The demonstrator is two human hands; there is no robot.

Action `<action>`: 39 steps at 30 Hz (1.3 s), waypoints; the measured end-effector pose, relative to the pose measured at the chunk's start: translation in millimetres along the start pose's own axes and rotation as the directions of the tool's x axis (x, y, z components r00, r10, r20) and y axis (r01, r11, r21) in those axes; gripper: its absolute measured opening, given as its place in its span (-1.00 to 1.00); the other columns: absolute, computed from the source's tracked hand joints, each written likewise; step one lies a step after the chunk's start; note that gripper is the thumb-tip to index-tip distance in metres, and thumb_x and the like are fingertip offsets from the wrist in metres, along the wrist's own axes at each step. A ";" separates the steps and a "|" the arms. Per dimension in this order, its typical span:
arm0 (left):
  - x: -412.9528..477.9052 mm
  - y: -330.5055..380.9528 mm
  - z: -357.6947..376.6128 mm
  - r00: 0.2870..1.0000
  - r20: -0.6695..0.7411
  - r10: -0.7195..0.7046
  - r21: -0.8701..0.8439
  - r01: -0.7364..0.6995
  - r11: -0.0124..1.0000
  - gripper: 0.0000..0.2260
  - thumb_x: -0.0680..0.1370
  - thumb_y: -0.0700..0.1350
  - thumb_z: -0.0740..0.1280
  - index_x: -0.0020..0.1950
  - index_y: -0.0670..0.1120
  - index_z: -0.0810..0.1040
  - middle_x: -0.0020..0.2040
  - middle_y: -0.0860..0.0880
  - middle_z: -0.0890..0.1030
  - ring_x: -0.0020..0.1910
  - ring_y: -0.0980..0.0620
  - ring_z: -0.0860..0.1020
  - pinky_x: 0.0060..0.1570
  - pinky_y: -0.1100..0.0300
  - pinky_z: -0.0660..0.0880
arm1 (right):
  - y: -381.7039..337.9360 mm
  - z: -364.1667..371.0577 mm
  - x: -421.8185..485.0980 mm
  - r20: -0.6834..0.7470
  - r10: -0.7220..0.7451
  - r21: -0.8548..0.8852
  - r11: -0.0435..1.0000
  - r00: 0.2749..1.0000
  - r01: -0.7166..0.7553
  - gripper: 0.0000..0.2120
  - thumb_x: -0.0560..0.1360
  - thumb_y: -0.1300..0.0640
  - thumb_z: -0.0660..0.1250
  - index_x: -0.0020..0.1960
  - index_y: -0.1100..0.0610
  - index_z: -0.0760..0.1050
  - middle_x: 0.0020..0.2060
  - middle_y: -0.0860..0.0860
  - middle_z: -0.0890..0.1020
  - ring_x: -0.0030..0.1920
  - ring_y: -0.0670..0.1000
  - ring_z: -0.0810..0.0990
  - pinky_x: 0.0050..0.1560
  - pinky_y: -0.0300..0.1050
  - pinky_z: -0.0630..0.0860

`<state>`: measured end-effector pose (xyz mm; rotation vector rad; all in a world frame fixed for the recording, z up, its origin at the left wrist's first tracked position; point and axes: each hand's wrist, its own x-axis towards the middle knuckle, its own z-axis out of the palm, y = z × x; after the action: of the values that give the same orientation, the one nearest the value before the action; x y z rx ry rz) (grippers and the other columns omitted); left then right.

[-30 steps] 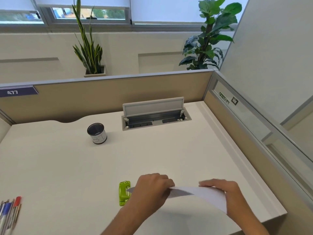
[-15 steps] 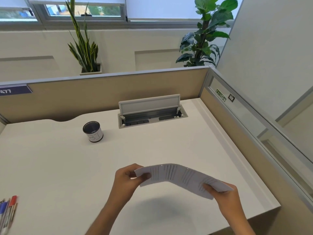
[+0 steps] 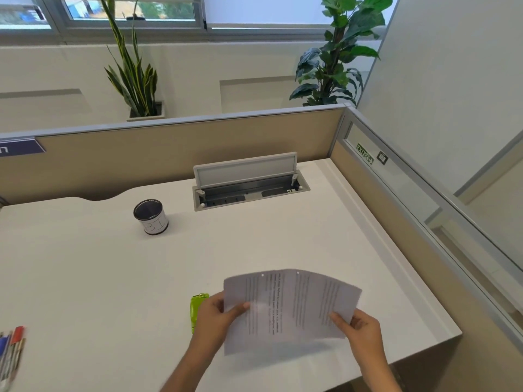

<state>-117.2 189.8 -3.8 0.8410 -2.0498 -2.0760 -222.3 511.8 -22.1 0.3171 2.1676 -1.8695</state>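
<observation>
A printed sheet of paper [image 3: 288,306] is held up above the white desk [image 3: 254,244], its text side toward me, with two punched holes near its top edge. My left hand [image 3: 218,318] pinches its left edge, thumb on the front. My right hand [image 3: 359,329] pinches its lower right corner. The sheet bows slightly in the middle. A green hole punch [image 3: 197,308] lies on the desk just left of my left hand, partly hidden by it.
A black mesh cup with a white label [image 3: 151,213] stands at the back left. An open cable box [image 3: 249,185] is set into the desk's rear. Several pens [image 3: 11,352] lie at the left edge. Beige partitions [image 3: 184,148] close off the back and right.
The sheet came out of the hole punch, rose off the desk and turned to face me. Both hands lifted with it. The hole punch, hidden half a second ago, shows again.
</observation>
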 end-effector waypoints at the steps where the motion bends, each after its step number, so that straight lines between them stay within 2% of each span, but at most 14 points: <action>1: -0.5 5.7 -1.3 1.000 -0.018 -0.014 -0.065 0.013 0.998 -0.84 0.45 -0.14 0.68 0.00 -0.03 0.83 -0.04 -0.11 0.84 -0.06 -0.16 0.82 -0.04 -0.05 0.75 | -2.9 -1.4 -2.0 -0.001 -0.001 0.039 0.999 1.000 0.001 -0.87 0.50 0.37 0.56 0.01 0.19 0.76 -0.10 0.07 0.84 -0.07 0.05 0.83 -0.17 -0.28 0.71; 4: 0.2 13.2 -2.6 0.996 -0.065 -0.058 -0.204 0.044 0.978 -0.71 0.35 -0.04 0.67 0.04 -0.07 0.83 0.02 -0.15 0.83 -0.01 -0.20 0.81 0.07 -0.11 0.73 | -7.1 0.5 -7.0 -0.023 0.069 0.274 0.960 0.997 -0.060 -0.81 0.51 0.42 0.51 0.09 0.24 0.68 -0.06 0.17 0.82 -0.12 0.15 0.83 -0.20 -0.12 0.76; 7: -0.3 11.2 4.7 0.987 -0.073 -0.141 -0.322 0.110 0.940 -0.65 0.36 -0.11 0.71 0.11 -0.16 0.80 0.08 -0.17 0.82 0.05 -0.25 0.80 0.15 -0.15 0.71 | -11.1 22.6 -20.3 0.070 0.188 0.494 0.847 0.980 -0.198 -0.79 0.58 0.36 0.42 0.19 0.19 0.61 -0.03 0.19 0.81 -0.10 0.23 0.83 -0.19 0.02 0.78; 9: -4.3 7.2 15.0 0.981 -0.048 -0.189 -0.390 0.156 0.907 -0.60 0.38 -0.13 0.66 0.17 -0.22 0.75 0.11 -0.20 0.82 0.07 -0.26 0.80 0.11 -0.11 0.72 | -14.0 41.4 -31.0 0.136 0.206 0.538 0.806 0.969 -0.247 -0.77 0.61 0.33 0.39 0.26 0.20 0.59 -0.03 0.20 0.80 -0.12 0.24 0.82 -0.21 0.08 0.78; 12: -12.2 0.8 31.4 0.969 0.004 -0.246 -0.445 0.222 0.867 -0.57 0.35 -0.13 0.68 0.17 -0.23 0.75 0.12 -0.21 0.81 0.06 -0.23 0.80 -0.05 -0.01 0.75 | -19.8 62.3 -43.1 0.145 0.162 0.550 0.807 0.976 -0.216 -0.63 0.50 0.27 0.47 0.31 0.20 0.62 0.09 0.23 0.79 -0.04 0.24 0.81 -0.12 0.11 0.78; 15: -15.7 -5.6 39.5 0.968 0.061 -0.243 -0.434 0.244 0.867 -0.48 0.30 -0.11 0.77 0.20 -0.19 0.74 0.14 -0.18 0.81 0.08 -0.22 0.80 -0.07 0.02 0.76 | -26.0 67.7 -46.7 0.054 0.100 0.502 0.857 0.994 -0.113 -0.62 0.51 0.28 0.50 0.32 0.15 0.64 0.14 0.17 0.80 0.08 0.16 0.81 -0.02 0.06 0.78; 18: -12.2 -0.2 32.4 0.984 0.044 -0.175 -0.347 0.179 0.921 -0.35 0.18 0.03 0.76 0.22 -0.12 0.72 0.13 -0.13 0.82 0.10 -0.16 0.80 -0.02 -0.05 0.74 | -35.9 61.0 -41.6 0.023 0.058 0.418 0.906 0.998 -0.063 -0.68 0.61 0.32 0.44 0.33 0.10 0.65 0.15 0.09 0.81 0.14 0.12 0.80 0.20 0.15 0.69; 22: 3.6 24.4 7.9 0.992 0.079 -0.097 -0.274 0.116 0.955 -0.33 0.24 0.09 0.70 0.32 -0.01 0.66 0.10 -0.13 0.81 0.03 -0.04 0.79 0.03 0.01 0.67 | -50.4 40.9 -31.9 0.087 0.043 0.315 0.947 0.995 -0.068 -0.70 0.63 0.31 0.42 0.33 0.11 0.65 0.15 0.09 0.81 0.14 0.14 0.80 0.14 0.11 0.69; 25: 16.6 42.9 1.6 0.978 0.199 -0.063 -0.205 0.104 0.973 -0.41 0.35 0.11 0.64 0.34 -0.01 0.66 0.11 -0.15 0.80 0.00 -0.07 0.77 -0.01 0.06 0.70 | -55.2 30.8 -23.6 0.137 0.027 0.200 0.978 0.990 -0.054 -0.74 0.64 0.29 0.42 0.29 0.12 0.68 0.12 0.09 0.82 0.11 0.14 0.81 0.09 0.12 0.71; 27: 23.6 52.5 7.9 0.974 0.223 -0.041 -0.149 0.076 0.986 -0.49 0.40 0.10 0.61 0.31 -0.03 0.69 0.06 -0.14 0.80 -0.07 -0.09 0.76 -0.05 0.07 0.72 | -60.2 27.6 -17.1 0.162 0.014 0.126 0.991 0.987 -0.035 -0.76 0.64 0.28 0.42 0.28 0.11 0.69 0.11 0.06 0.83 0.10 0.13 0.82 0.10 0.13 0.71; 31: 38.4 57.6 33.3 0.982 0.181 -0.050 -0.002 0.051 0.999 -0.75 0.46 -0.03 0.60 0.10 -0.06 0.78 -0.10 -0.11 0.80 -0.19 -0.05 0.74 -0.14 0.04 0.71 | -69.8 21.0 -0.2 0.222 -0.018 0.025 1.000 0.975 0.012 -0.79 0.66 0.29 0.40 0.22 0.09 0.70 0.08 0.00 0.83 0.07 0.05 0.82 -0.05 -0.14 0.69; 34: 45.1 50.7 54.7 0.986 0.141 -0.084 0.085 0.072 0.994 -0.97 0.54 -0.18 0.59 -0.03 -0.09 0.80 -0.10 -0.16 0.80 -0.23 -0.09 0.75 -0.15 -0.01 0.71 | -71.9 11.1 16.3 0.212 -0.028 -0.048 0.998 0.977 0.039 -0.77 0.64 0.34 0.40 0.20 0.10 0.71 0.06 -0.02 0.83 0.07 0.06 0.81 0.11 0.05 0.71; 35: 46.1 48.9 62.1 0.988 0.119 -0.094 0.097 0.083 0.992 -0.98 0.55 -0.21 0.58 -0.06 -0.10 0.80 -0.10 -0.17 0.80 -0.24 -0.11 0.76 -0.15 -0.01 0.72 | -72.9 7.1 22.9 0.190 -0.040 -0.082 0.995 0.981 0.057 -0.77 0.63 0.35 0.42 0.18 0.09 0.71 0.04 -0.02 0.83 0.06 0.06 0.81 0.14 0.10 0.71; 39: 49.5 43.2 93.2 0.990 0.024 -0.138 0.081 0.135 0.987 -0.98 0.52 -0.21 0.60 -0.10 -0.12 0.80 -0.12 -0.13 0.80 -0.26 -0.13 0.77 -0.16 -0.02 0.75 | -78.0 -16.3 51.9 0.063 -0.096 -0.159 0.982 0.993 0.105 -0.80 0.55 0.34 0.53 0.06 0.07 0.68 -0.03 0.01 0.81 -0.07 0.09 0.81 0.00 0.11 0.75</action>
<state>-213.7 247.2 16.2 0.9957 -2.1606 -2.0983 -297.9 516.2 35.5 0.1242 2.3197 -1.7158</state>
